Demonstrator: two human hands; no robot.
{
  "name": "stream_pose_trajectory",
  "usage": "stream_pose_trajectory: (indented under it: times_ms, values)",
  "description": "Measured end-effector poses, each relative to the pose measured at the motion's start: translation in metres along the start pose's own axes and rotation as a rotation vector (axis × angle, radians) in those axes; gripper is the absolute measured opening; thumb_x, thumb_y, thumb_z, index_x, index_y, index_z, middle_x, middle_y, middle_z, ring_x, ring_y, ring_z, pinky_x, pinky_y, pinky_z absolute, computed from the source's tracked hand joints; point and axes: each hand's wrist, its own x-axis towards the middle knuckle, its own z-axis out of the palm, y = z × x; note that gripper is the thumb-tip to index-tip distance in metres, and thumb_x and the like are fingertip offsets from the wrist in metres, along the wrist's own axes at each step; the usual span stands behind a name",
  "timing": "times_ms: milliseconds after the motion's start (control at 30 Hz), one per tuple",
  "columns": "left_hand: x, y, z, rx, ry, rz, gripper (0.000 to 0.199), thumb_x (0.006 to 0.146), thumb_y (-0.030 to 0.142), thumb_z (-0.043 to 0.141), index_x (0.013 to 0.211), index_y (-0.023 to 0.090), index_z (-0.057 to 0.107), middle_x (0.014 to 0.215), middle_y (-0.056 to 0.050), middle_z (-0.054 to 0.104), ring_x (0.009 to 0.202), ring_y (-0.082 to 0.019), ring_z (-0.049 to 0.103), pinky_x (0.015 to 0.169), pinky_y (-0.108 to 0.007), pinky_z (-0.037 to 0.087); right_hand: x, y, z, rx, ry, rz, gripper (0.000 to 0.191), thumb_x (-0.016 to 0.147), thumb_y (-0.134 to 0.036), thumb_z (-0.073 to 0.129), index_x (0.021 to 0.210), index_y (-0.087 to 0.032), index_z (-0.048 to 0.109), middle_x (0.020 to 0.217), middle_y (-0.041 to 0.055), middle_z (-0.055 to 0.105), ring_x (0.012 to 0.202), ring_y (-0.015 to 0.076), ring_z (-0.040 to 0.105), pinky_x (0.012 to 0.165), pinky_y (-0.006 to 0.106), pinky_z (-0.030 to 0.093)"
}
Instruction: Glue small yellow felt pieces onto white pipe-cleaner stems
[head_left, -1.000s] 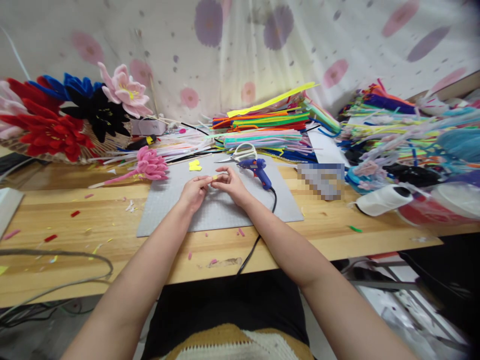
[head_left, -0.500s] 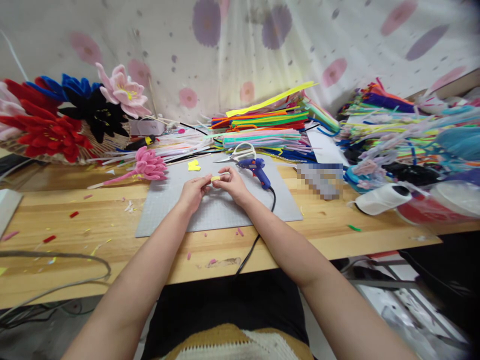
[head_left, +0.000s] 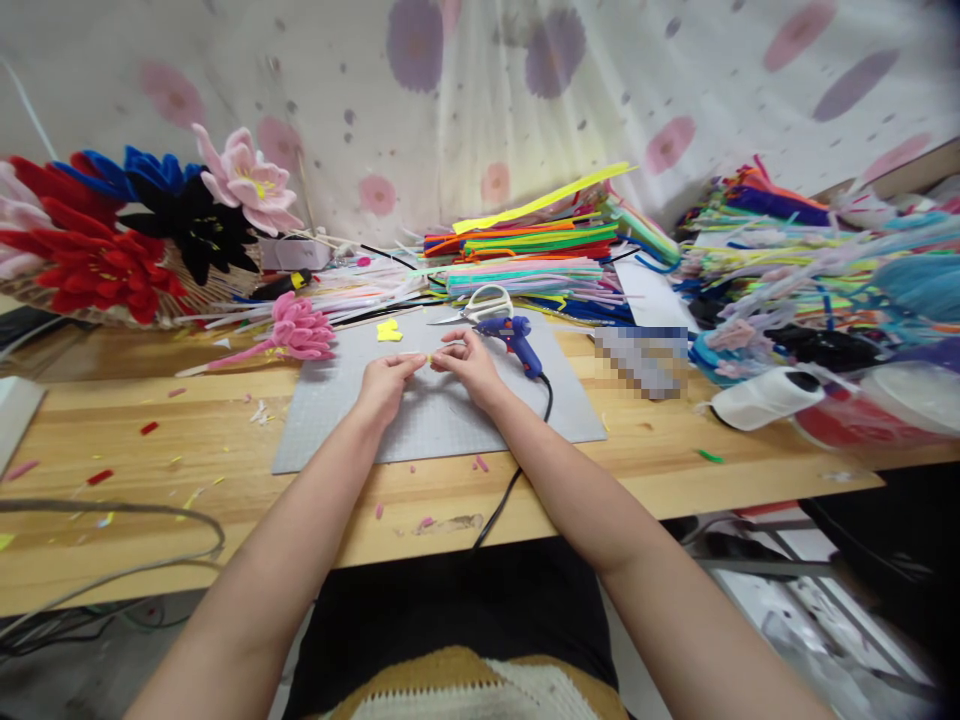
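Over the grey cutting mat (head_left: 330,430), my left hand (head_left: 384,385) and my right hand (head_left: 469,368) meet fingertip to fingertip. Between them, both pinch a small yellow piece (head_left: 430,359), mostly covered by the fingers; its exact kind is too small to tell. A blue hot glue gun (head_left: 517,345) lies on the mat just right of my right hand, its black cord running toward the front edge. Scissors with white handles (head_left: 487,302) rest behind the hands. Small yellow pieces (head_left: 388,330) lie behind my left hand.
A pink pipe-cleaner flower (head_left: 300,330) lies left of the mat. Finished flowers (head_left: 105,262) stand at the far left. Bundles of coloured pipe cleaners (head_left: 532,245) line the back. A white spool (head_left: 765,398) sits at right. A grey cable (head_left: 150,508) crosses the left front.
The yellow piece has turned between my fingertips and shows less than before. The fingers have shifted slightly; the other things lie as they were.
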Motion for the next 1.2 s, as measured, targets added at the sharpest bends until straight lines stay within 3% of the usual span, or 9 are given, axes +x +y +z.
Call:
stream_pose_trajectory:
  times_ms: [233, 433, 533, 633, 833, 1033, 1200]
  values:
    - [-0.003, 0.008, 0.003, -0.187, -0.113, -0.087, 0.019, 0.046, 0.013, 0.077, 0.053, 0.013, 0.060, 0.059, -0.001, 0.058, 0.055, -0.006, 0.047, 0.052, -0.020, 0.033, -0.002, -0.004, 0.003, 0.054, -0.040, -0.013, 0.043, 0.057, -0.028, 0.070, 0.089, -0.021, 0.042, 0.066, -0.0069, 0.060, 0.064, 0.0091, 0.060, 0.070, 0.027, 0.048]
    - [-0.006, 0.014, 0.006, -0.325, -0.155, -0.150, 0.028, 0.046, 0.002, 0.073, 0.044, 0.013, 0.048, 0.063, 0.000, 0.059, 0.061, -0.005, 0.052, 0.054, -0.016, 0.036, -0.003, -0.001, 0.005, 0.025, -0.140, 0.018, 0.050, 0.054, -0.023, 0.073, 0.092, -0.021, 0.041, 0.072, -0.0058, 0.062, 0.068, 0.0100, 0.060, 0.070, 0.026, 0.046]
    - [-0.008, 0.014, 0.006, -0.317, -0.148, -0.138, 0.029, 0.046, 0.002, 0.073, 0.044, 0.013, 0.047, 0.070, -0.001, 0.061, 0.066, -0.005, 0.054, 0.058, -0.017, 0.038, -0.002, 0.002, 0.006, -0.017, -0.122, 0.015, 0.050, 0.054, -0.024, 0.073, 0.092, -0.021, 0.041, 0.071, -0.0059, 0.062, 0.066, 0.0102, 0.059, 0.068, 0.026, 0.046]
    - [-0.009, 0.012, 0.006, -0.275, -0.155, -0.138, 0.028, 0.047, 0.006, 0.076, 0.046, 0.013, 0.049, 0.074, -0.002, 0.062, 0.067, -0.006, 0.054, 0.059, -0.018, 0.038, -0.002, 0.002, 0.005, -0.043, -0.080, 0.032, 0.049, 0.053, -0.025, 0.073, 0.090, -0.021, 0.041, 0.066, -0.0077, 0.060, 0.061, 0.0090, 0.057, 0.066, 0.025, 0.045]
    - [-0.010, 0.010, 0.007, -0.160, -0.152, -0.135, 0.026, 0.054, 0.033, 0.077, 0.065, 0.013, 0.064, 0.069, -0.003, 0.062, 0.065, -0.009, 0.054, 0.059, -0.022, 0.038, -0.003, 0.000, 0.003, -0.043, -0.018, 0.061, 0.047, 0.053, -0.026, 0.072, 0.087, -0.021, 0.039, 0.066, -0.0083, 0.059, 0.061, 0.0087, 0.058, 0.067, 0.027, 0.045]
    - [-0.004, 0.003, 0.003, -0.023, -0.048, 0.015, 0.031, 0.044, 0.032, 0.081, 0.065, 0.014, 0.069, 0.069, -0.004, 0.065, 0.060, -0.009, 0.050, 0.056, -0.023, 0.035, -0.003, -0.002, 0.004, -0.061, -0.017, 0.072, 0.048, 0.052, -0.025, 0.073, 0.087, -0.021, 0.041, 0.066, -0.0077, 0.059, 0.062, 0.0083, 0.057, 0.066, 0.025, 0.045]
    - [0.000, -0.002, 0.001, 0.012, -0.006, 0.040, 0.034, 0.041, 0.039, 0.081, 0.060, 0.014, 0.068, 0.062, -0.002, 0.062, 0.053, -0.006, 0.043, 0.052, -0.023, 0.031, -0.003, -0.003, 0.006, -0.040, -0.012, 0.046, 0.047, 0.051, -0.025, 0.073, 0.086, -0.021, 0.042, 0.066, -0.0079, 0.059, 0.064, 0.0082, 0.057, 0.067, 0.025, 0.045]
